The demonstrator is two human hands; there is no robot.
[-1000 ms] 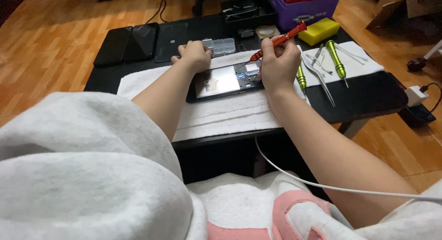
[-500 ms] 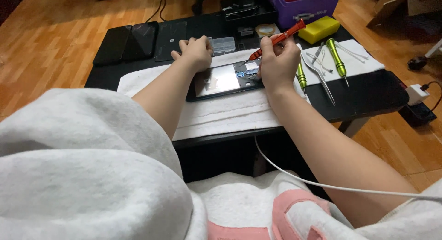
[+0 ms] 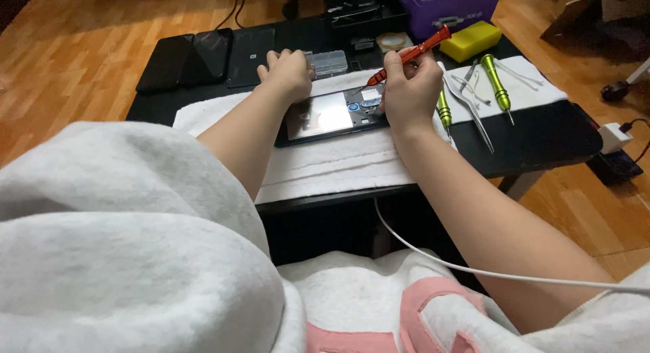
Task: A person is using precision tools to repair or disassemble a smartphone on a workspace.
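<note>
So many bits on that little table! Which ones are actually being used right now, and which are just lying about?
In use:
- opened device on the white towel
- red screwdriver, held in the right hand
- left hand, steadying the device

Lying about:
- green screwdrivers
- tweezers
- yellow sponge
- clear parts box
- dark phones
- purple bin

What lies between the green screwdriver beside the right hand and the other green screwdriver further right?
In the head view, metal tweezers lie on the white towel between the near green screwdriver and the far green screwdriver.
</note>
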